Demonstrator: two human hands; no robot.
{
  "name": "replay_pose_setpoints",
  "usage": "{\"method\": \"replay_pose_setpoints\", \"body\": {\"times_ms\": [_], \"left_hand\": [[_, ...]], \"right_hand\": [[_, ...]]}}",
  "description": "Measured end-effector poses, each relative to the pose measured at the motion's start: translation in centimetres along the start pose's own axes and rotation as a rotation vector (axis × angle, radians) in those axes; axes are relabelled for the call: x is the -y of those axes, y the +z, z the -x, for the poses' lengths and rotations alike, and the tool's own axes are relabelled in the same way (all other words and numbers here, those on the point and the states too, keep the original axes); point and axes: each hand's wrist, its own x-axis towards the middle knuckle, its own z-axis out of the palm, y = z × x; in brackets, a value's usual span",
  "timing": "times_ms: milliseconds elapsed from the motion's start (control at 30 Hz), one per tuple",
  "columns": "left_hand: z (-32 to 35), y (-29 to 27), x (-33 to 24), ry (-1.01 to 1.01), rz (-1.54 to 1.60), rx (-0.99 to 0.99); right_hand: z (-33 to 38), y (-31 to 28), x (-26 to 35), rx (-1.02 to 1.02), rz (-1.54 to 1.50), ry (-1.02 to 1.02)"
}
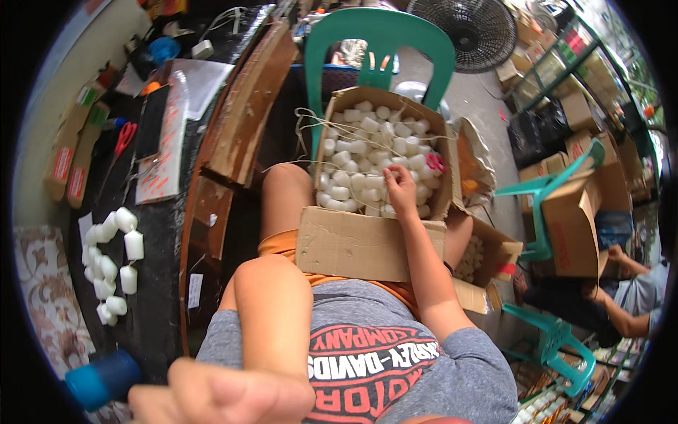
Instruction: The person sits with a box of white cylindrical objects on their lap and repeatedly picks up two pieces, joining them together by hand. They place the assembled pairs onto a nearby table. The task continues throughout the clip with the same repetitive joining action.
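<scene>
An open cardboard box (pixel 353 244) rests on my lap, filled with short white cylinders (pixel 374 152) that look like candles. Thin pale strings (pixel 346 129) trail across the cylinders and over the box's left rim. Above the near part of the pile is my right hand (pixel 400 185), its fingers pinched together; what they hold, if anything, is too small to make out. Pink-handled scissors (pixel 435 162) lie at the right of the pile. My left hand (pixel 226 392) is raised close to the camera at the lower left, blurred, with its fingers curled; what is in them is hidden.
Left, a black table (pixel 152 240) carries strung white cylinders (pixel 106 261), red-handled scissors (pixel 126 138) and a blue bottle (pixel 106 378). Ahead stand a green chair (pixel 381 25) and a black fan (pixel 466 32). Another person (pixel 639 297) sits at the right, beside a large carton (pixel 572 226).
</scene>
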Motion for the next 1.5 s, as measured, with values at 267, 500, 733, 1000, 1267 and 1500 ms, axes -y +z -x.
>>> {"method": "replay_pose_setpoints", "body": {"times_ms": [267, 500, 733, 1000, 1267, 1500], "left_hand": [[1.8, -1.2, 1.3, 0.008, -0.029, 0.017], [8.1, -2.2, 11.1, 0.398, -0.142, 0.347], [20.9, -11.6, 29.5, -0.834, -0.894, 0.542], [22.2, -17.2, 29.9, -1.724, -0.077, 0.270], [21.7, -19.5, 30.9, -1.786, 0.146, -0.169], [20.4, -17.6, 29.8, -1.793, 0.173, -0.134]], "right_hand": [[-0.4, 0.9, -0.8, 0.020, -0.061, 0.007], [0.0, 0.3, 0.8, 0.027, -0.101, 0.068], [0.3, -0.4, 1.2, 0.325, -0.512, 0.006], [0.4, 0.7, 1.0, 0.307, -0.234, -0.015], [0.5, 0.2, 1.6, 0.324, -0.242, 0.113], [0.7, 0.9, 2.3, 0.181, -0.192, -0.031]]}}
